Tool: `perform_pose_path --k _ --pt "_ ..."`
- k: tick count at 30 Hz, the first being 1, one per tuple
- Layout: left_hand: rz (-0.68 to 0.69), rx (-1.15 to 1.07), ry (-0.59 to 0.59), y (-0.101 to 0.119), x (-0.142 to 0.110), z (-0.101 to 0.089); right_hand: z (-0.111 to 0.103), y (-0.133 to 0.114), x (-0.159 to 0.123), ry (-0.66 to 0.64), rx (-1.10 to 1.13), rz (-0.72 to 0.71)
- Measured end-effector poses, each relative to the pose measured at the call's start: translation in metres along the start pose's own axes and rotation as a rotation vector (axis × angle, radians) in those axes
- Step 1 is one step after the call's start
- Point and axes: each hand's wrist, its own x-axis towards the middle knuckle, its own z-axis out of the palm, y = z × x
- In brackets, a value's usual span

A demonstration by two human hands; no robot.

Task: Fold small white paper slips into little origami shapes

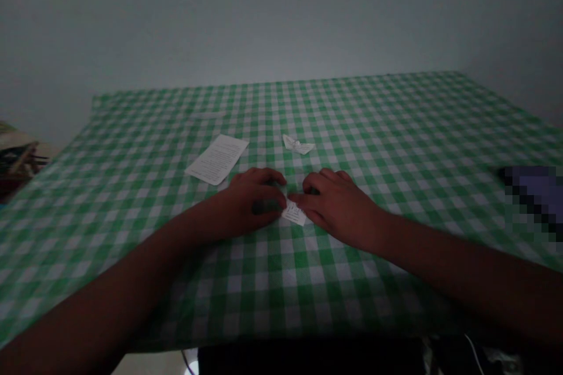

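Observation:
A small piece of folded printed paper lies on the checked tablecloth in front of me, between both hands. My left hand has its fingers curled, with the thumb tip on the left edge of that paper. From the other side, my right hand holds it down, index finger on its upper part and thumb by its right edge. Part of the paper is hidden under my fingertips. Just beyond my hands stands a small folded paper boat, apart from them.
A printed sheet lies flat to the left, beyond my left forearm. The green and white tablecloth reaches back to a plain wall. At the far right is a dark, pixelated object. The table's front edge runs below my forearms.

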Motion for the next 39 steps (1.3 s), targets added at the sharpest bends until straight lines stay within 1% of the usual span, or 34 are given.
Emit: perform_pose_path --k 3,9,12,17,21,26,29,32,37,39 --pt "0.004 -0.006 0.000 0.000 0.000 0.000 0.000 0.000 0.000 0.009 0.007 0.002" --pt "-0.031 -0.009 0.062 0.004 0.004 0.006 0.000 -0.001 0.000 0.008 0.029 0.013" --pt "-0.049 -0.008 0.057 0.005 0.005 0.006 0.000 0.000 0.001 0.012 0.041 0.010" --pt "-0.042 -0.034 0.018 0.004 0.003 0.004 0.001 0.001 0.001 0.022 0.041 0.005" --pt "-0.037 -0.045 0.037 0.004 0.002 0.004 0.003 0.003 0.000 0.040 0.064 0.004" --pt "-0.077 -0.024 0.112 0.006 0.003 0.010 0.006 0.007 0.001 0.093 0.149 0.030" --pt "-0.086 -0.001 0.120 0.005 0.003 0.014 0.008 0.010 0.002 0.097 0.236 0.017" --pt "-0.077 0.006 0.127 0.006 0.002 0.017 0.009 0.011 0.003 0.132 0.316 0.018" --pt "-0.081 -0.009 0.116 0.010 0.001 0.015 0.009 0.011 0.002 0.182 0.412 -0.030" --pt "-0.068 -0.031 0.134 0.012 0.000 0.014 0.007 0.009 0.002 0.228 0.461 -0.051"
